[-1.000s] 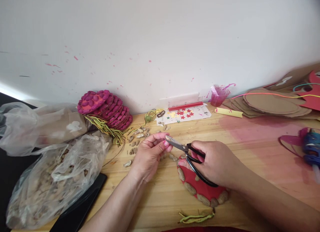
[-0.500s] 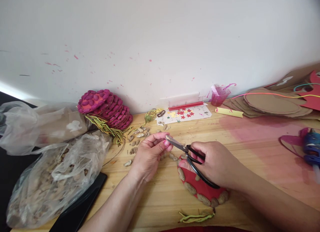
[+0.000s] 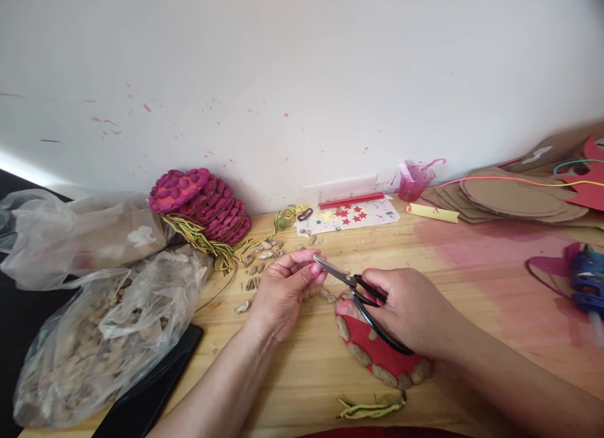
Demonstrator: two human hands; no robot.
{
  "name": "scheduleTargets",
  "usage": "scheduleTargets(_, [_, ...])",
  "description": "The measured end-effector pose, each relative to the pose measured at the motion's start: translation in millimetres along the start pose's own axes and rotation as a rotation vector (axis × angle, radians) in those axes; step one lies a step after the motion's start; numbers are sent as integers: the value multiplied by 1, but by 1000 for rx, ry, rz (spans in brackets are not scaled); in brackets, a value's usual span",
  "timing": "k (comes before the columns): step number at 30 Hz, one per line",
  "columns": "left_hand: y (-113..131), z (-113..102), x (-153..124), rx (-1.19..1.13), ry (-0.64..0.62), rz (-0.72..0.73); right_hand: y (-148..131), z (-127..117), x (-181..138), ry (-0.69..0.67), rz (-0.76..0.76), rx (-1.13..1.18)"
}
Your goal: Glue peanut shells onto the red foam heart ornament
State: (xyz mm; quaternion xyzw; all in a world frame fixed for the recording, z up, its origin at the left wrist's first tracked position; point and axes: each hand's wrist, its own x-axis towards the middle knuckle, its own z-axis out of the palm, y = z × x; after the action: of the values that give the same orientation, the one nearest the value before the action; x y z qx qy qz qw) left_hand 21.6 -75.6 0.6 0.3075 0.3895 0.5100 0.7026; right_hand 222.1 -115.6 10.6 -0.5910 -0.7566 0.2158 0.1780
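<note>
My right hand [image 3: 411,309] grips black-handled scissors [image 3: 355,286], whose blades point left toward my left hand [image 3: 283,290]. My left hand's fingers are pinched together at the blade tips on a small piece that I cannot make out. Under my right hand lies a red disc [image 3: 377,356] with peanut shells glued around its rim. Loose peanut shells [image 3: 258,262] are scattered on the wooden table [image 3: 472,280] just beyond my left hand.
Plastic bags of peanut shells [image 3: 99,337] lie at the left on a black tray [image 3: 151,387]. A stack of magenta shell-covered discs [image 3: 202,205] leans by the wall. A star sticker sheet [image 3: 349,214], pink cup [image 3: 411,181], cardboard ovals [image 3: 509,196] and green-yellow cord [image 3: 368,411] are around.
The scissor blades have closed slightly at my left fingertips; both hands otherwise stay in place. The view has shifted a little.
</note>
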Motion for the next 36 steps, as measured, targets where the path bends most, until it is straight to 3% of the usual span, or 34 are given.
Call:
scheduleTargets(9, [-1, -1, 1, 8, -20, -5, 4, 0, 3, 52, 17, 11])
scheduleTargets(36, [-3, -1, 1, -28, -53, -68, 3, 1, 1, 39, 16, 35])
